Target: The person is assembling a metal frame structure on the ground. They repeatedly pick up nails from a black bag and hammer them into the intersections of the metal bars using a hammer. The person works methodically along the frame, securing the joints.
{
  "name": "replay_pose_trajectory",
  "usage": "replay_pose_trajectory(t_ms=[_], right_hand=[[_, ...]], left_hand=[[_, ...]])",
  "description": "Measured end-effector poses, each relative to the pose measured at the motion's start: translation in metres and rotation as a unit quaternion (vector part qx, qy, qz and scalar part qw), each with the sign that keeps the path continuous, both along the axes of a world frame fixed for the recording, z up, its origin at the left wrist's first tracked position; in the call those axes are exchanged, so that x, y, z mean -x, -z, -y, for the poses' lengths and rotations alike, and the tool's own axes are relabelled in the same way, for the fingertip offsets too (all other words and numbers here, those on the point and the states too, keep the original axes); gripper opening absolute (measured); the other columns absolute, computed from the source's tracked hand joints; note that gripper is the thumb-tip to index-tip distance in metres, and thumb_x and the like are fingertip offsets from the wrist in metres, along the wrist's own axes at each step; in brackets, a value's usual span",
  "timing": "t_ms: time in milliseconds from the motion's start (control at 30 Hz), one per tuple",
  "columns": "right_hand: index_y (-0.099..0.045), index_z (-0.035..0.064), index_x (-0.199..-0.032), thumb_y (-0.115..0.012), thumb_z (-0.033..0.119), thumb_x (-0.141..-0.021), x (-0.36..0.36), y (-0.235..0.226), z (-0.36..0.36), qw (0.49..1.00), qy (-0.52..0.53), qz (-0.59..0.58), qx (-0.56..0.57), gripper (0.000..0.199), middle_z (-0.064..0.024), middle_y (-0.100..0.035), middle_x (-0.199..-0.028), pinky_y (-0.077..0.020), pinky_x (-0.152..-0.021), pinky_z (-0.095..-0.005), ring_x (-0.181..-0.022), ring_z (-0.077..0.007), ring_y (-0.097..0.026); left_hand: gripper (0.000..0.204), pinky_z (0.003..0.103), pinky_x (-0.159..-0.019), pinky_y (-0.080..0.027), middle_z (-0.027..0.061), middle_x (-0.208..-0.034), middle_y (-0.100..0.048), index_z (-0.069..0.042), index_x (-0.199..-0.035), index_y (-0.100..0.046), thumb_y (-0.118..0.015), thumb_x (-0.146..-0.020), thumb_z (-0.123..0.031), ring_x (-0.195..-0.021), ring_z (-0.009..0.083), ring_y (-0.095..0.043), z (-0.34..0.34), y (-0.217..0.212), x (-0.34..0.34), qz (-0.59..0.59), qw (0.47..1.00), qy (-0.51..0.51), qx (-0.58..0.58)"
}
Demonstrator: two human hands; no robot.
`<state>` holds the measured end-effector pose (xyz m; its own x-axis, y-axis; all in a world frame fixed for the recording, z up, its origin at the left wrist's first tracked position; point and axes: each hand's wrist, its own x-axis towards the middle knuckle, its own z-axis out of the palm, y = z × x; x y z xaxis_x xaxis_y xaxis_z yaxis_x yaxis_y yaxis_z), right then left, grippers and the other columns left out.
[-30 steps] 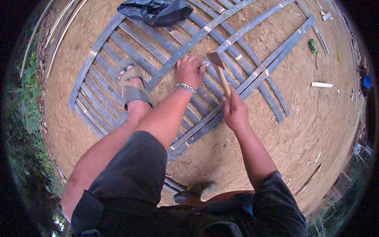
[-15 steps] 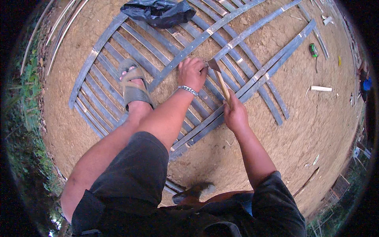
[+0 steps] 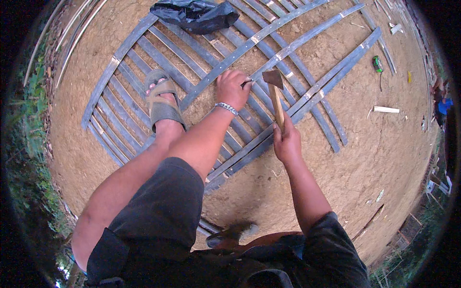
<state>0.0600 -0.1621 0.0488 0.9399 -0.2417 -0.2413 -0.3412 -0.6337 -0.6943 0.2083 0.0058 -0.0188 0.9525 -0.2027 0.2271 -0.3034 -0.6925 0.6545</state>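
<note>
My right hand (image 3: 287, 144) is closed round the wooden handle of a small hatchet (image 3: 277, 98). Its rusty, wedge-shaped head points away from me, to the right of my left hand and apart from it. My left hand (image 3: 234, 91), with a chain bracelet at the wrist, is closed low over a lattice of dark slats (image 3: 246, 45). A small dark thin piece shows at its fingertips; the fingers hide most of it, and I cannot make out its kind. Beside that arm, my left foot in a sandal (image 3: 163, 98) stands on the slats.
A black plastic bag (image 3: 194, 17) lies on the lattice's far side. On the dirt to the right are a green tape measure (image 3: 377, 64) and a pale wood piece (image 3: 386, 110). Long thin strips (image 3: 72, 41) lie at far left, near green plants (image 3: 29, 139).
The hatchet head has moved right, away from my left fingertips, and its handle stands more upright in the picture. My left hand stays almost where it was.
</note>
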Motion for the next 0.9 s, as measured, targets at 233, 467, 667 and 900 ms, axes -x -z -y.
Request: replay_pose_trajectory(t_ms=[233, 467, 667, 900], right_hand=[[-0.048, 0.01, -0.143, -0.061, 0.015, -0.097, 0.028, 0.002, -0.003, 0.999, 0.014, -0.02, -0.02, 0.048, -0.0297, -0.066, -0.116, -0.0541, -0.089, -0.0506, -0.108, -0.0466, -0.065], [-0.044, 0.0101, -0.145, -0.06, 0.016, -0.098, 0.006, -0.001, -0.01, 1.0, -0.011, -0.011, -0.007, 0.05, -0.0307, -0.063, -0.123, -0.0541, -0.089, -0.0523, -0.11, -0.0483, -0.064], [-0.043, 0.0048, -0.144, -0.059, 0.015, -0.099, -0.007, 0.018, -0.003, 0.995, -0.086, -0.022, 0.05, 0.049, -0.0305, -0.063, -0.121, -0.0537, -0.09, -0.0502, -0.107, -0.0483, -0.064], [-0.044, 0.0043, -0.144, -0.06, 0.012, -0.096, -0.005, -0.003, -0.004, 0.989, -0.05, 0.138, 0.02, 0.051, -0.0276, -0.062, -0.127, -0.0523, -0.093, -0.0498, -0.111, -0.0467, -0.063]], left_hand=[[0.024, 0.047, -0.094, -0.046, 0.0126, -0.108, -0.065, -0.011, -0.112, -0.068, -0.065, -0.088, -0.014, -0.106, 0.033, -0.059, -0.007, 0.015, 0.006, 0.002, 0.992, -0.113, -0.054], [0.033, 0.047, -0.091, -0.046, 0.009, -0.112, -0.06, -0.014, -0.119, -0.06, -0.064, -0.087, -0.011, -0.109, 0.0307, -0.058, 0.0, 0.008, 0.009, -0.014, 0.981, -0.099, -0.167], [0.03, 0.046, -0.088, -0.047, 0.0079, -0.108, -0.059, -0.015, -0.115, -0.058, -0.065, -0.085, -0.011, -0.106, 0.029, -0.059, 0.003, 0.008, 0.005, 0.02, 0.98, -0.106, -0.166], [0.032, 0.046, -0.091, -0.047, 0.0076, -0.111, -0.06, -0.015, -0.118, -0.059, -0.062, -0.087, -0.012, -0.11, 0.0287, -0.059, 0.001, 0.008, 0.005, -0.031, 0.973, -0.117, -0.195]])
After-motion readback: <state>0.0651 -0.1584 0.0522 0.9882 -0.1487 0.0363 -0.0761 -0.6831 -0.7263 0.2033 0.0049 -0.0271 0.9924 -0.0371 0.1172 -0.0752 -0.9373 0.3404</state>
